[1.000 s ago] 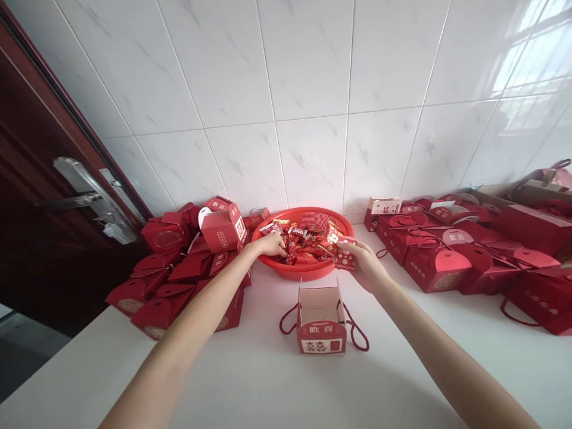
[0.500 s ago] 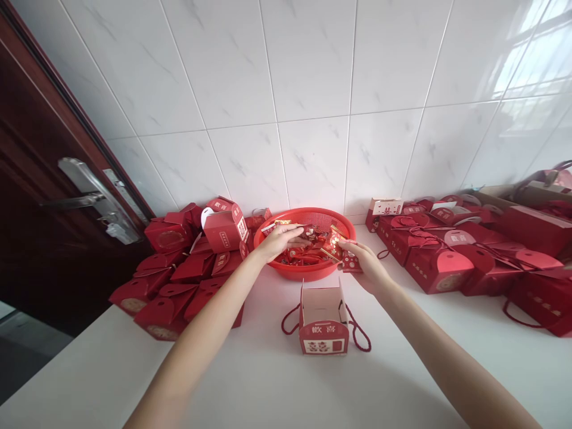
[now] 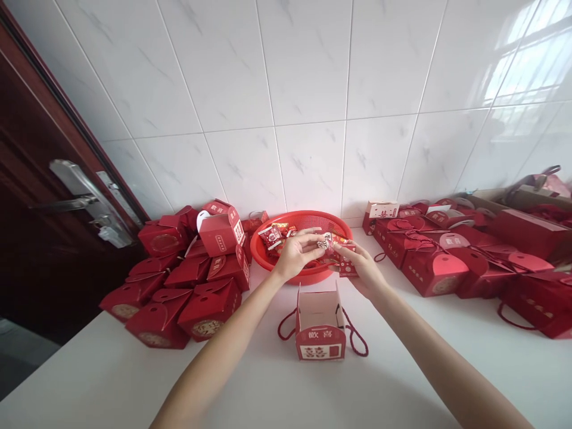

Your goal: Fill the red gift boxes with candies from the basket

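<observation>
Over the red plastic basket (image 3: pixel 304 279) my two hands are close together. My left hand (image 3: pixel 297 253) pinches a small white-and-red wrapped candy (image 3: pixel 325 242) at its fingertips. In my right hand (image 3: pixel 361 265) are several red candy packets (image 3: pixel 347 262), held between thumb and fingers; their exact number is hidden. More wrapped candies (image 3: pixel 271 236) lie in the basket below. Nearer to me, an open red gift box (image 3: pixel 320 336) with a pale inside stands upright on the white table, a dark red cord handle (image 3: pixel 357 336) spread at each side.
Closed red boxes (image 3: pixel 210 307) are piled on the left, one upright box (image 3: pixel 218 229) on top. On the right stand several more red boxes (image 3: pixel 435 271) with cords. A tiled wall (image 3: pixel 308 161) rises behind the table (image 3: pixel 268 387); a dark door with a handle (image 3: pixel 89 199) is at the left.
My left hand has moved right and up from the candies with a white-and-red candy pinched in it, meeting my right hand. The right hand still holds red packets. The view has shifted slightly.
</observation>
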The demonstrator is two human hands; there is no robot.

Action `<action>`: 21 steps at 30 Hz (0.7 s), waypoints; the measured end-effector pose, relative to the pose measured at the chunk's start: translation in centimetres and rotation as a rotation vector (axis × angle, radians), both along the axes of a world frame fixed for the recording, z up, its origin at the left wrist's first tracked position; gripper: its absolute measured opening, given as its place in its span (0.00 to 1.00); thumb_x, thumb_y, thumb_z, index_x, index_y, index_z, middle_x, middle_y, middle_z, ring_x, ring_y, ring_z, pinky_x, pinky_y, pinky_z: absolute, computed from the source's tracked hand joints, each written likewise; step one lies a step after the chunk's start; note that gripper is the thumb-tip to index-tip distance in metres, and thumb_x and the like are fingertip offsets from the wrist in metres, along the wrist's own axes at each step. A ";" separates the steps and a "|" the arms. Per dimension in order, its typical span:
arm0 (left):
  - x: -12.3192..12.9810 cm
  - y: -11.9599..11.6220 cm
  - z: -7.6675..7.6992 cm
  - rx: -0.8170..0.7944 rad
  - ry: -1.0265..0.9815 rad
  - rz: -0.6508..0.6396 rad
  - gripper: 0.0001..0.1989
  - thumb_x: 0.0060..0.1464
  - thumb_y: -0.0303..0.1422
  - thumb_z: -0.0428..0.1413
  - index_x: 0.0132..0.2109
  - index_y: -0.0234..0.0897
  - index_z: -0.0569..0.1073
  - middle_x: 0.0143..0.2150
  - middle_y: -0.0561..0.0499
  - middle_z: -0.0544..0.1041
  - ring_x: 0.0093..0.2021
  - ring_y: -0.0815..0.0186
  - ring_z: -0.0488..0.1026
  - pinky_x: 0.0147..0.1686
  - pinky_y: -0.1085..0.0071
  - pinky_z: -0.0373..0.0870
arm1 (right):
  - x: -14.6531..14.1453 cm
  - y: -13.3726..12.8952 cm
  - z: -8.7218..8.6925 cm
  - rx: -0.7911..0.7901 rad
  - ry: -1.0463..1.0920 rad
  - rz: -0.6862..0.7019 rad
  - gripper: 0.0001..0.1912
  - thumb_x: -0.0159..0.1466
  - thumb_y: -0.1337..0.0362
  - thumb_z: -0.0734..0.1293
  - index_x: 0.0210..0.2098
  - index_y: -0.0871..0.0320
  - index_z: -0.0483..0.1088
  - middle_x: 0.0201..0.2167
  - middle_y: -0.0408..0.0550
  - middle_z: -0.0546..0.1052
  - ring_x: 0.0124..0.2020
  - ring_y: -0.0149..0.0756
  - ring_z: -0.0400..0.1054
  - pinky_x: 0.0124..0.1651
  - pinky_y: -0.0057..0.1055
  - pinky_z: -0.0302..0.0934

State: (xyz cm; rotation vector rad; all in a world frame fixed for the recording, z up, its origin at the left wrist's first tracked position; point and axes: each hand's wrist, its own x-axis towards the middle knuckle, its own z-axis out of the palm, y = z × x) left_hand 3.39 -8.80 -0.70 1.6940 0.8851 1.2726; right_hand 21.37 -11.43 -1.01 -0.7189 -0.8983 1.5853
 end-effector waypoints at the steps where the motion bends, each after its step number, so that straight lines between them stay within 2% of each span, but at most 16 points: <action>1: 0.2 0.0 -0.2 -0.003 -0.007 -0.021 0.19 0.46 0.39 0.68 0.45 0.35 0.81 0.64 0.41 0.69 0.57 0.53 0.75 0.57 0.57 0.73 | 0.0 0.0 0.0 0.004 -0.009 -0.006 0.20 0.46 0.59 0.82 0.35 0.56 0.76 0.34 0.45 0.82 0.31 0.35 0.77 0.33 0.29 0.73; 5: 0.9 -0.2 -0.4 0.013 0.020 -0.098 0.21 0.48 0.38 0.68 0.49 0.36 0.79 0.61 0.41 0.72 0.57 0.54 0.75 0.59 0.58 0.72 | 0.0 0.0 -0.1 0.012 -0.043 -0.031 0.23 0.43 0.60 0.83 0.36 0.57 0.77 0.36 0.46 0.82 0.33 0.36 0.77 0.33 0.29 0.72; 9: 0.1 0.4 0.8 -0.011 0.083 -0.147 0.24 0.50 0.38 0.66 0.54 0.35 0.76 0.58 0.40 0.77 0.56 0.54 0.75 0.57 0.59 0.73 | 0.2 0.2 -0.2 0.011 -0.043 -0.043 0.23 0.42 0.60 0.83 0.35 0.57 0.77 0.36 0.49 0.82 0.34 0.40 0.78 0.33 0.32 0.73; 11: -1.2 1.4 1.8 -0.034 0.109 -0.048 0.23 0.54 0.39 0.63 0.55 0.34 0.75 0.56 0.40 0.78 0.55 0.55 0.77 0.55 0.60 0.74 | 0.4 0.4 -0.2 0.007 -0.027 -0.076 0.22 0.43 0.61 0.83 0.35 0.57 0.76 0.36 0.48 0.82 0.35 0.40 0.78 0.33 0.31 0.74; 14: -3.8 3.8 2.8 -0.096 0.203 0.202 0.17 0.58 0.37 0.57 0.52 0.32 0.76 0.49 0.41 0.81 0.49 0.59 0.79 0.52 0.61 0.75 | 0.5 0.7 -0.2 -0.007 -0.007 -0.117 0.21 0.43 0.61 0.83 0.34 0.57 0.76 0.34 0.47 0.82 0.35 0.38 0.78 0.33 0.30 0.74; 18: -6.5 7.5 2.7 -0.146 0.319 0.367 0.11 0.53 0.30 0.59 0.43 0.32 0.78 0.42 0.42 0.83 0.44 0.59 0.80 0.48 0.62 0.76 | 0.5 0.9 -0.5 -0.025 0.001 -0.130 0.22 0.41 0.61 0.84 0.33 0.57 0.76 0.34 0.47 0.82 0.35 0.39 0.78 0.34 0.31 0.75; 21: -7.3 9.5 2.4 -0.150 0.409 0.457 0.08 0.51 0.27 0.57 0.39 0.34 0.79 0.40 0.44 0.83 0.45 0.60 0.79 0.49 0.64 0.75 | 0.5 1.1 -0.9 -0.034 -0.012 -0.132 0.23 0.40 0.61 0.84 0.33 0.57 0.76 0.35 0.48 0.83 0.35 0.41 0.79 0.35 0.33 0.75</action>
